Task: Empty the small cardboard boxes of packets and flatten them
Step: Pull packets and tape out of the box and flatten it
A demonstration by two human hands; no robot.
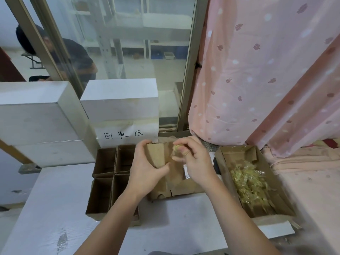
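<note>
Gripping a small cardboard box [156, 157] with the left hand [145, 168], fingers curled over its top edge and thumb wrapped round its near side, holding it upright above the middle of the worktop [55, 208] toward the far edge. Pinching a clear packet [175, 150] with yellowish contents between thumb and fingertips of the right hand [196, 163], just beside the box's open top. Holding the two hands close together but not touching.

Lying under the hands, flattened cardboard [184, 188] with a white label showing at its right. Sitting just left of it, four open small boxes [110, 181] packed together in a two-by-two block, their insides too dark to tell what is in them. Resting at the right edge of the worktop, a shallow cardboard tray [226, 162] holding a heap of clear yellowish packets [248, 183].

Standing along the far edge, white boxes [119, 100], one bearing a handwritten paper sign [125, 135]. Hanging at the right, a pink patterned curtain [257, 70]. Bending down behind the glass at the far left, another person [73, 56] in dark clothes.
</note>
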